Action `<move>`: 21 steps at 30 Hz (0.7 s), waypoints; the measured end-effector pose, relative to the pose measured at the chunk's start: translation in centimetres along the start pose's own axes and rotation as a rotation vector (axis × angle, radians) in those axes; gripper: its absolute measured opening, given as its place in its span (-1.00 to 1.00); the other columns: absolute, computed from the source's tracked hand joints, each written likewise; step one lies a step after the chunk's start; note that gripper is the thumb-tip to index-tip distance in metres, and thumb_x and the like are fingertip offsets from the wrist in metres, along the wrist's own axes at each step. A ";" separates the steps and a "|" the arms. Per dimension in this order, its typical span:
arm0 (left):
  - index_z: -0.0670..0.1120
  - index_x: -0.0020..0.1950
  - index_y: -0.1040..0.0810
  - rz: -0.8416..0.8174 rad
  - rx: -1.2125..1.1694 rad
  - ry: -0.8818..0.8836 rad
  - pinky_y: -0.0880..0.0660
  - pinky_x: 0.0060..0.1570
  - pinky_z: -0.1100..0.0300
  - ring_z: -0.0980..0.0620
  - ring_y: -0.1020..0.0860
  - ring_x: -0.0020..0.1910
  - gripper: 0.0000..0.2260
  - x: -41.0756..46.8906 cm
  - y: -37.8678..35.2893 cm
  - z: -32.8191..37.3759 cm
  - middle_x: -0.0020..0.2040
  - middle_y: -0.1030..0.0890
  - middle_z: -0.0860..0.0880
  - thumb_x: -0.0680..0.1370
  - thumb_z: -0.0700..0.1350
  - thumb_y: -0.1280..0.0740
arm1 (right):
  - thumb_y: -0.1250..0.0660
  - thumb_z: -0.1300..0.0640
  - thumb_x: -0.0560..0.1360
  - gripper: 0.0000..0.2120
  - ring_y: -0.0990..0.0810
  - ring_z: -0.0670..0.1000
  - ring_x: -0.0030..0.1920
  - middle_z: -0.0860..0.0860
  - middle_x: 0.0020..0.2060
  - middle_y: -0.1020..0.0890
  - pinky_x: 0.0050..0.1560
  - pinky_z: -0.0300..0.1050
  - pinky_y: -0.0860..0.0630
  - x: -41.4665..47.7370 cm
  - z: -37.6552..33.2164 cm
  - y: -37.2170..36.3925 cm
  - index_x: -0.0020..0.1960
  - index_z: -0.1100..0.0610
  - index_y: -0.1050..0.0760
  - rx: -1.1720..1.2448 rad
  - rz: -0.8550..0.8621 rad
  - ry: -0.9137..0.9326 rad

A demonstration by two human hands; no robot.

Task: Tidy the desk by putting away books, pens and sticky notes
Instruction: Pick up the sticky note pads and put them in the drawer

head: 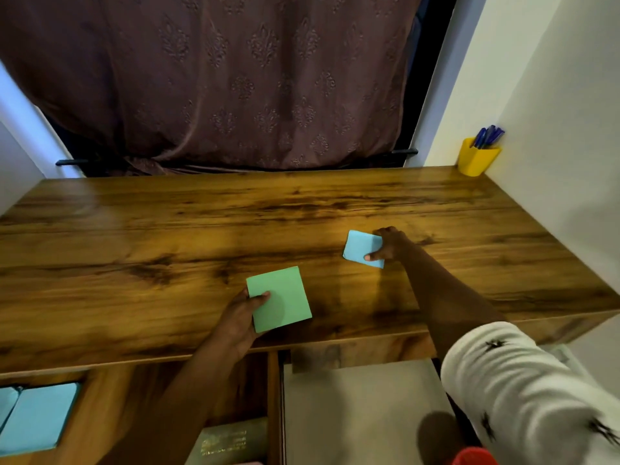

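Head view: my left hand (240, 317) grips the green pad (279, 298) near the desk (167, 229) edge; my right hand (389, 245) pinches the blue pad (362, 248) farther right. Lift both squarely to avoid fanning sheets.

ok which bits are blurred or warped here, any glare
Head view: the white sleeve at lower right is motion-blurred; the desk edges bow from the wide lens; soft glare across the desk's far left; both pads, green and blue, stay sharp.

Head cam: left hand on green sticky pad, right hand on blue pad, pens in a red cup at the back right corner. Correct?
One error: the cup holding the pens is yellow, not red, per the head view. The rest stands: left hand on the green pad, right hand on the blue pad.
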State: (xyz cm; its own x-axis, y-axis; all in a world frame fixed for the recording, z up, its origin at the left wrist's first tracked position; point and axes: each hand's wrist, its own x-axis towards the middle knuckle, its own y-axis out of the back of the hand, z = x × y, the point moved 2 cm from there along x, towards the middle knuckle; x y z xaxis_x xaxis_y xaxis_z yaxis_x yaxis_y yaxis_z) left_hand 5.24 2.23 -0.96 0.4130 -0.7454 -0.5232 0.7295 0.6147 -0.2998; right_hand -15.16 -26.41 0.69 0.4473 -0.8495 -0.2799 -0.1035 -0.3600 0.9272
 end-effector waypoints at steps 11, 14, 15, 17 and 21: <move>-0.10 0.24 -0.42 0.055 -0.136 0.076 -0.50 -0.16 0.01 -0.14 -0.53 0.00 -0.76 -1.5 2.1 -0.2 0.05 -0.56 -0.15 0.57 -0.19 -0.24 | -0.32 0.26 0.51 -0.89 -0.53 0.01 -0.23 0.11 -0.14 -0.57 -0.38 -0.24 -0.47 -6.0 -3.4 -1.5 0.02 0.19 -0.44 0.895 -0.022 -0.004; -0.11 0.25 -0.43 0.035 -0.142 0.078 -0.49 -0.18 0.01 -0.14 -0.54 0.01 -0.75 -2.3 2.9 0.1 0.06 -0.57 -0.16 0.58 -0.14 -0.24 | -0.32 0.29 0.50 -0.89 -0.54 -0.17 -0.35 -0.08 -0.32 -0.62 -0.46 -0.37 -0.41 -10.2 -7.7 -1.3 -0.10 0.10 -0.49 0.971 -0.145 0.159; -0.12 0.23 -0.45 0.021 -0.148 0.083 -0.50 -0.20 0.02 -0.14 -0.55 -0.02 -0.76 -2.7 3.2 0.3 0.05 -0.58 -0.16 0.58 -0.10 -0.24 | -0.34 0.31 0.49 -0.88 -0.55 -0.21 -0.37 -0.12 -0.36 -0.63 -0.45 -0.38 -0.40 -11.4 -9.4 -1.5 -0.10 0.10 -0.50 0.961 -0.191 0.198; -0.11 0.16 -0.50 -0.032 -0.159 0.096 -0.54 -0.28 0.06 -0.12 -0.58 -0.08 -0.77 -3.5 3.6 0.6 0.02 -0.61 -0.17 0.58 -0.02 -0.23 | -0.38 0.34 0.45 -0.87 -0.58 -0.23 -0.35 -0.09 -0.32 -0.64 -0.37 -0.37 -0.43 -13.3 -13.0 -2.4 -0.09 0.14 -0.50 0.901 -0.260 0.282; -0.11 0.24 -0.48 -0.116 -0.111 0.035 -0.59 -0.22 0.04 -0.14 -0.59 0.02 -0.69 -5.0 6.2 1.2 0.10 -0.61 -0.15 0.51 -0.08 -0.32 | -0.46 0.17 0.40 -0.85 -0.60 -0.04 -0.10 0.00 -0.13 -0.62 -0.09 -0.10 -0.50 -15.3 -19.7 -5.0 -0.09 0.05 -0.52 0.604 -0.210 0.378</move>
State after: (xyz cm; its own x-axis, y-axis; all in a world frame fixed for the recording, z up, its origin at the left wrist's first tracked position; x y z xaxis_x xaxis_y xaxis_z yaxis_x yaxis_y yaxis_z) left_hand 8.35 9.42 0.74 0.3090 -0.8045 -0.5073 0.7059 0.5515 -0.4446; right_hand -3.96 -4.02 5.23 0.7753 -0.5881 -0.2305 -0.4039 -0.7422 0.5348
